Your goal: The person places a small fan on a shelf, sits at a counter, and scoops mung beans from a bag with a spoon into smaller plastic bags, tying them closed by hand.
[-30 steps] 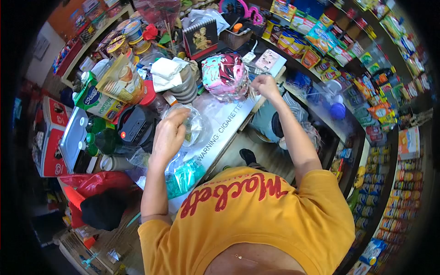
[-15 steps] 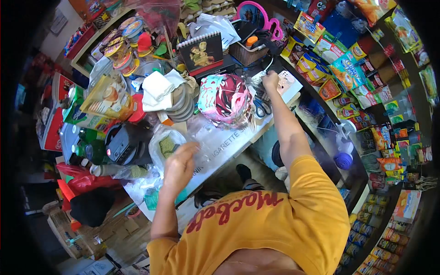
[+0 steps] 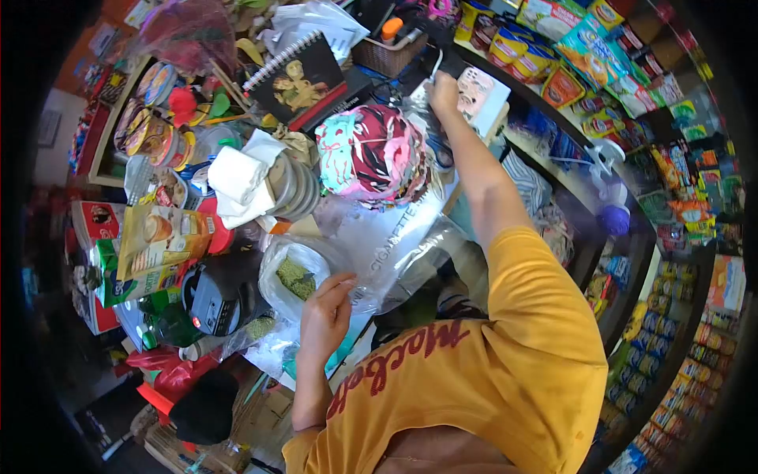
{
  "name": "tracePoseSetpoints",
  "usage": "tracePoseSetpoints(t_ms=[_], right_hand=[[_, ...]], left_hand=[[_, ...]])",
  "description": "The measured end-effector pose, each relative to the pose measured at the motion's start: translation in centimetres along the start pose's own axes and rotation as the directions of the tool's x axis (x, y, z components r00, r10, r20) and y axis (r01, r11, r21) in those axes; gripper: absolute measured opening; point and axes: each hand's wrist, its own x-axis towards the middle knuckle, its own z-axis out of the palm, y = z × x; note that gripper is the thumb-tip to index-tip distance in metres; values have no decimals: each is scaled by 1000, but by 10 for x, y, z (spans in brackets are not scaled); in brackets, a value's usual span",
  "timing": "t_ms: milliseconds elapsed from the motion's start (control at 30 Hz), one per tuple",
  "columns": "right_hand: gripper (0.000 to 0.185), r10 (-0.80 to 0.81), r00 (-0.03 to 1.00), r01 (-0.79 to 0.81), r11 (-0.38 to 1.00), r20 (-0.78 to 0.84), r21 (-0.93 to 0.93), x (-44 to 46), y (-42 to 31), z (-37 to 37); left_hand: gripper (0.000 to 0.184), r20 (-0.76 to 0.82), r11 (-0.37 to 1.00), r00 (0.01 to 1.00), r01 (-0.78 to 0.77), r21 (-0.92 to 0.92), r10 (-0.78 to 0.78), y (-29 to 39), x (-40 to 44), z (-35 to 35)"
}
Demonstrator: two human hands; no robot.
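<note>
My left hand (image 3: 328, 312) is closed, fingers curled and thumb pressed in. Whatever it pinches, if anything, I cannot make out. Just beside it, an open clear plastic bag (image 3: 272, 265) holds green grainy stuff (image 3: 295, 278). Clear plastic film (image 3: 418, 257) lies along the counter edge to the right of that hand. At the far side, my right hand (image 3: 444, 95) reaches out with its fingers closed, next to a thin white curved cord or strip (image 3: 438, 62). The phone with a patterned case (image 3: 474, 91) lies right of it. What the right hand grips is hidden.
A bundle of colourful fabric (image 3: 371, 154) sits mid-counter. Left of it are stacked round lids (image 3: 296, 189) and white tissues (image 3: 241, 178). Behind stand a desk calendar (image 3: 296, 83) and a basket (image 3: 387, 57). A black device (image 3: 213, 304) sits left. Shelves of packets (image 3: 545, 67) line the right.
The whole view has shifted and turned. My left hand has its fingers more drawn together beside the bag. My right hand stays at the far side near the phone.
</note>
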Motion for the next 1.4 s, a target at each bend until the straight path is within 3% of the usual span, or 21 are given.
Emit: tracePoseSetpoints(t_ms=[167, 500, 667, 700, 767, 800, 867, 900, 1000, 1100, 1133, 1233, 1300, 1367, 1400], right_hand=[[27, 133, 987, -132, 991, 96, -16, 5, -12, -9], [38, 221, 942, -221, 975, 250, -29, 6, -23, -51], [46, 90, 891, -20, 987, 445, -160, 27, 6, -123], [46, 25, 892, 71, 978, 450, -195, 32, 19, -133], [44, 64, 829, 109, 956, 556, -273, 42, 18, -180], [33, 105, 764, 143, 935, 637, -326, 51, 16, -202], [33, 38, 741, 256, 907, 671, -334, 61, 26, -234], [34, 34, 730, 279, 897, 683, -343, 65, 24, -258], [21, 207, 751, 149, 872, 627, -466, 67, 16, -316], [20, -41, 721, 481, 749, 692, -456, 72, 54, -358], [20, -29, 714, 474, 756, 700, -452, 70, 61, -375], [21, 82, 686, 402, 786, 723, -470, 54, 79, -432], [21, 222, 649, 307, 798, 727, -518, 48, 91, -462], [19, 217, 603, 348, 795, 768, -497, 39, 143, -480], [19, 203, 611, 269, 856, 765, -442, 30, 153, -490]], left_hand=[[22, 30, 997, 996, 80, -8, -79, -7, -8, 8], [22, 52, 999, 998, -22, 26, 21, 13, -5, 28], [22, 162, 999, 986, -50, 9, 48, 22, 8, 38], [21, 159, 995, 982, -102, 8, 100, 25, 11, 42], [19, 152, 978, 967, -207, 11, 204, 30, 20, 48], [18, 158, 969, 957, -247, 15, 242, 31, 26, 49], [16, 185, 942, 926, -336, 10, 329, 34, 37, 53], [16, 163, 951, 938, -307, -30, 307, 36, 40, 56], [17, 102, 961, 965, -225, -161, 243, 40, 51, 65], [19, 36, 959, 973, -216, -181, 226, 43, 64, 72], [18, 8, 956, 978, -202, -212, 209, 45, 68, 76], [16, 171, 930, 985, 31, -366, 35, 45, 85, 91], [14, 224, 908, 971, 21, -419, 81, 50, 101, 107], [13, 257, 892, 956, -9, -452, 140, 61, 119, 125], [10, 298, 915, 937, -51, -400, 182, 56, 129, 138]])
